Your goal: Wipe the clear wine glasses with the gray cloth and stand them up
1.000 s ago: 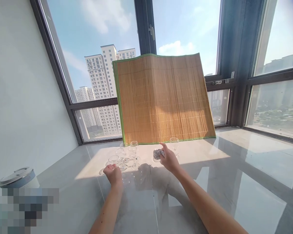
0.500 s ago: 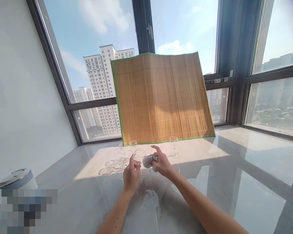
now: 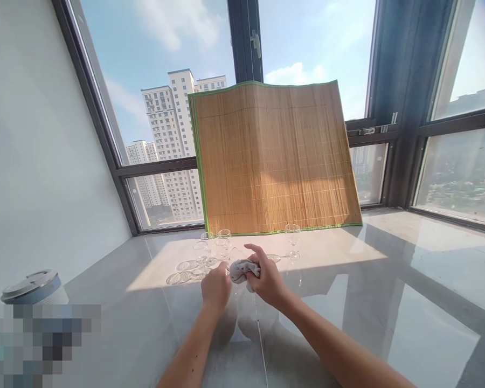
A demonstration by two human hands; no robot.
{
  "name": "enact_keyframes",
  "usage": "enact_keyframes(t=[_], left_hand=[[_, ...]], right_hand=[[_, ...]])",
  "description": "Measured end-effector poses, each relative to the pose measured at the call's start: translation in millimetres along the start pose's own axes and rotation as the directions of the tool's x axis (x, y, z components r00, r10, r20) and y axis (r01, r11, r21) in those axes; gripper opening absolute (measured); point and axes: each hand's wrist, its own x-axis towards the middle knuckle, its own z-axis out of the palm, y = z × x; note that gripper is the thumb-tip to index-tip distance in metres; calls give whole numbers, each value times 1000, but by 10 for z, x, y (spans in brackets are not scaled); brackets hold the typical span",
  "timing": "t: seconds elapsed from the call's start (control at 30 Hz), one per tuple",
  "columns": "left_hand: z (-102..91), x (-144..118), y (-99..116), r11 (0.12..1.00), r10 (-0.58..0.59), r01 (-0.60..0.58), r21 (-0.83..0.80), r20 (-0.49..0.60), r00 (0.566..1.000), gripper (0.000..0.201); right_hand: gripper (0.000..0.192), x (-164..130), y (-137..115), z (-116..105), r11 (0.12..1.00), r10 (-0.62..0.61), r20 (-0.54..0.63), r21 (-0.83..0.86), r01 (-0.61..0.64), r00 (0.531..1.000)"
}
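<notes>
In the head view my left hand (image 3: 217,283) is closed, fingers curled, on a clear stemmed glass. Most of that glass is hidden by the fingers and the cloth, with only a faint edge showing. My right hand (image 3: 268,276) grips a bunched pale grey cloth (image 3: 244,269), its index finger stretched out above. The cloth sits right against the left fingertips. Just beyond the left hand, several clear stemmed glasses (image 3: 223,242) stand upright on the sill. Another stemmed glass (image 3: 292,241) stands alone to the right of the hands.
A bamboo mat (image 3: 275,161) with green edging leans against the window behind the glasses. At far left is a lidded cup (image 3: 36,286), partly covered by a blurred patch. The glossy tiled sill (image 3: 327,345) carries sunlight, reflections and the glasses' shadows.
The cloth has moved left, up to my left hand, and now covers the held glass, whose rim showed earlier. My left hand has turned, back upward. The whole view has shifted slightly.
</notes>
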Motion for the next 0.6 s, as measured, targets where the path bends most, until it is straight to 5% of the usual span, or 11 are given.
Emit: enact_keyframes(t=[0.17,0.33,0.47,0.6], left_hand=[[23,-30,68,976,216,-217,24,14,976,23],[-49,-30,53,980,188,-192,-52,-81,979,30],[-60,9,-24,990,91,-100,-103,-90,992,47],[-35,48,-105,992,89,-94,-85,-58,994,45]], right_hand=[[57,69,116,-104,994,-32,-139,-112,16,990],[51,158,297,-323,981,24,-263,-182,-74,965],[56,168,313,-379,986,72,-87,-145,-84,994],[55,154,286,-332,991,116,48,58,-119,992]])
